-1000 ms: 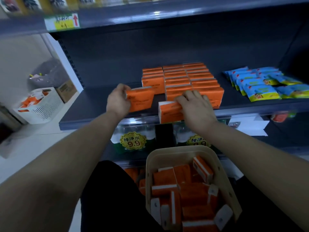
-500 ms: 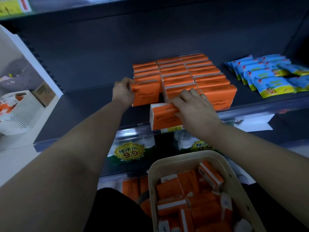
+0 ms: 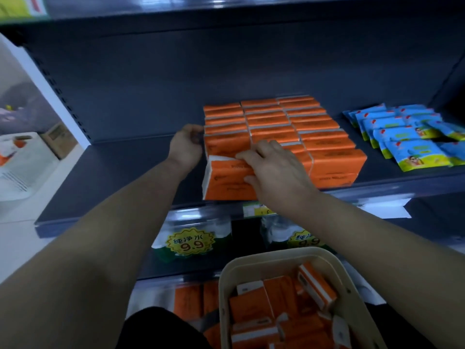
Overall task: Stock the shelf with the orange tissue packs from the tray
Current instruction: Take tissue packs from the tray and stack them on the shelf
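Orange tissue packs [image 3: 281,122] stand in three rows on the dark grey shelf [image 3: 113,172]. My left hand [image 3: 186,144] is curled against the left end of the front pack [image 3: 226,143] in the left row, which stands flush with that row. My right hand [image 3: 276,170] grips another orange pack [image 3: 226,183], white at its left end, standing at the shelf's front edge just ahead of the left row. Near my body at the bottom is the beige tray [image 3: 226,273], with several loose orange packs [image 3: 251,306] inside it.
Blue wipe packets [image 3: 407,137] lie on the shelf to the right of the orange rows. Water bottles with yellow 9.9 labels [image 3: 191,243] stand on the shelf below. A white basket [image 3: 17,162] sits on the floor at far left. Bare shelf lies left of the orange rows.
My left hand has pushed its pack back against the left row. My right hand has carried its pack up and onto the shelf's front edge. The view has moved closer.
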The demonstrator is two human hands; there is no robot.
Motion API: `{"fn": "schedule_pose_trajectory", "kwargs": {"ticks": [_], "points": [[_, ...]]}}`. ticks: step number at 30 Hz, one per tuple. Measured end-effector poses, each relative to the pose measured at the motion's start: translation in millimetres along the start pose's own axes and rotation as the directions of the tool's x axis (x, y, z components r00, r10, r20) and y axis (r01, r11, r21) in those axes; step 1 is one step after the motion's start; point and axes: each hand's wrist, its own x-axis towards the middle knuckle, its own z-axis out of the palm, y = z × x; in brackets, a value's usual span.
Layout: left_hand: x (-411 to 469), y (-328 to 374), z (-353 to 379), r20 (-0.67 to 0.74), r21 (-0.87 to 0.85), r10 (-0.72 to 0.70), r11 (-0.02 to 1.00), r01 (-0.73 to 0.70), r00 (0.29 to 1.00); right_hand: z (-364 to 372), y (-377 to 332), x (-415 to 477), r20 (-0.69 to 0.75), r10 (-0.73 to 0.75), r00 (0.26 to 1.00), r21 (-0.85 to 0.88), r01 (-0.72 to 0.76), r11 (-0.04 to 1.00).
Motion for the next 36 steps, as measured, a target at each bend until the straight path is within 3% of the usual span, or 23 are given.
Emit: {"fn": "schedule_pose_trajectory", "kwargs": {"ticks": [4,9,14,18,22,30,36], "points": [[-7.5,-3.4,-28.2,-0.044,-0.117,-0.08,0.99,0.075,0.996,11.9,-9.7,32.0,0.029,0.045,0.999,-0.034,-0.044,0.998],[-28.0,-0.3,-50.8,0.065,-0.175,-0.115,0.977,0.125,0.991,32.5,-8.0,62.8,0.116,0.114,0.987,-0.143,-0.097,0.985],[-39.6,1.5,-42.5,0.202,0.015,-0.042,0.999,0.039,0.979,44.5,-5.4,73.1,0.188,0.141,0.972,-0.243,-0.093,0.966],[-40.1,-2.9,-25.8,0.284,0.259,0.091,0.951,-0.168,0.954,50.2,-1.3,73.0,0.188,0.147,0.971,-0.219,-0.104,0.97],[-36.1,-5.4,-9.6,0.21,0.374,0.205,0.887,-0.272,0.956,46.7,10.3,67.4,0.16,0.141,0.977,-0.2,-0.108,0.974],[-29.3,-3.1,9.8,0.09,0.368,0.191,0.906,-0.211,0.977,48.8,30.4,53.8,0.277,0.185,0.943,-0.218,-0.126,0.968],[-33.9,0.1,1.5,0.059,0.308,0.157,0.937,-0.167,0.986,44.7,28.4,49.1,0.244,0.169,0.955,-0.179,-0.127,0.976]]}}
